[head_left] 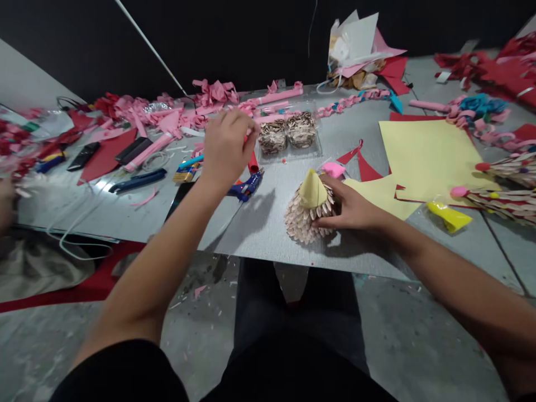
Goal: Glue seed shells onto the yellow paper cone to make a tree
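Observation:
My right hand (pixel 352 206) is closed round the side of a cone of yellow paper (pixel 313 190), its lower part covered in overlapping pale seed husks (pixel 304 223). The cone stands on the grey table near the front edge, yellow tip up. My left hand (pixel 229 146) is raised left of a clear plastic box (pixel 319 148) with two heaps of husks (pixel 300 129). Its fingers are curled together, and anything between them is too small to tell. Below it lies a blue glue gun (pixel 247 187), partly behind my forearm.
Yellow paper sheets (pixel 427 156) and a small yellow packet (pixel 450 216) lie to the right, beside finished-looking husk cones (pixel 502 195). Pink and red paper scraps (pixel 167 117) line the back. A dark blue cutter (pixel 138 181) lies left. Another person's hand (pixel 5 204) shows at the left edge.

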{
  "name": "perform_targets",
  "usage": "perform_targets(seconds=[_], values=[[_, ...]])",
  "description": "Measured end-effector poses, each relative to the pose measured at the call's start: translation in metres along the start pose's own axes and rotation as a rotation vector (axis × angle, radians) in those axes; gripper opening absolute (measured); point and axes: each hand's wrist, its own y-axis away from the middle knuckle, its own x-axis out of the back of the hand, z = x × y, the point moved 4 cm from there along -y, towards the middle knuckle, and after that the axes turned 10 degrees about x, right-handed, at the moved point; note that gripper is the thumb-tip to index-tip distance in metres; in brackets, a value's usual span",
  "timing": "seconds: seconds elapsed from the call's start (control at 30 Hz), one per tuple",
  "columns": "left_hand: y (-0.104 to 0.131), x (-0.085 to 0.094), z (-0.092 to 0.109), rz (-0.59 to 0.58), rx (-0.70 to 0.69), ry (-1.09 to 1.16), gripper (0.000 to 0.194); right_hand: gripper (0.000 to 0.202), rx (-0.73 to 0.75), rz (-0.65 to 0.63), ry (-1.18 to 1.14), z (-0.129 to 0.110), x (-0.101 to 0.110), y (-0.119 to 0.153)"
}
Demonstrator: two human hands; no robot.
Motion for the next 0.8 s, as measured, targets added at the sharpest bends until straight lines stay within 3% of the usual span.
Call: perform_targets(seconds=[0.07, 0.13, 0.2, 0.27, 0.47, 0.8], values=[[0.055, 0.031, 0.042, 0.138, -0.162, -0.006, 0.008, 0.087, -0.011, 0.001, -0.008, -0.003, 0.0, 0.0], [0.105, 0.051, 0.082, 0.252, -0.197, 0.075, 0.009, 0.087, -0.025, -0.007, -0.014, -0.005, -0.001, 0.001], [0.141, 0.056, 0.113, 0.28, -0.192, 0.164, 0.019, 0.088, -0.035, -0.028, -0.017, -0.005, -0.001, 0.002], [0.16, 0.047, 0.134, 0.272, -0.185, 0.212, 0.022, 0.09, -0.035, -0.041, -0.012, -0.004, 0.0, 0.003], [0.166, 0.014, 0.148, 0.308, -0.119, 0.186, 0.023, 0.092, -0.006, -0.055, 0.0, -0.002, 0.001, 0.004], [0.176, 0.009, 0.157, 0.299, 0.013, 0.278, 0.032, 0.087, 0.024, -0.061, -0.001, -0.005, 0.0, 0.004]])
